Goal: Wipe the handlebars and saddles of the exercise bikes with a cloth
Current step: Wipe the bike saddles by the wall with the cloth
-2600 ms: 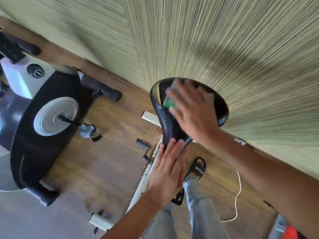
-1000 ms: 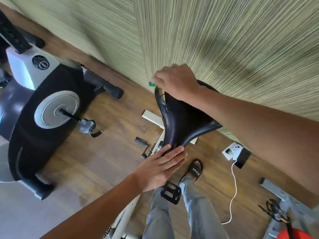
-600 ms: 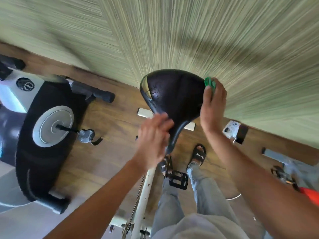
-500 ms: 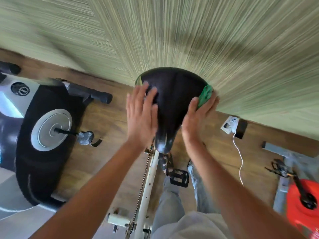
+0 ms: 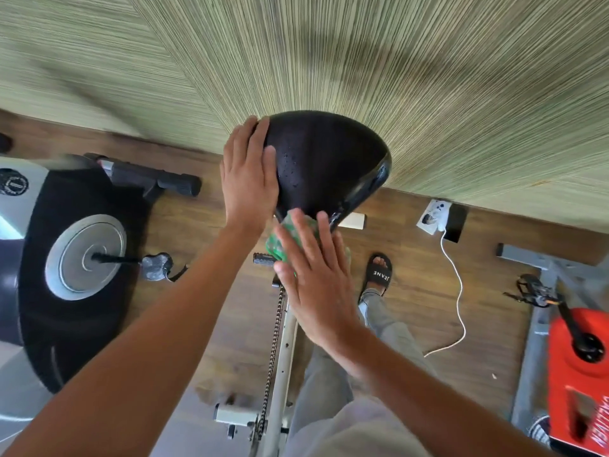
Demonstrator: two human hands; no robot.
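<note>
The black saddle sits at centre frame, against the striped wall. At its narrow end, toward six o'clock, the right hand presses a green cloth down with straight, slightly spread fingers. At the saddle's nine o'clock edge the left hand lies flat, fingers together. A black-and-white bike stands at nine o'clock, a red one at four.

Wood floor here: white power strip by the wall, its white cable snaking away, black phone right beside it.
</note>
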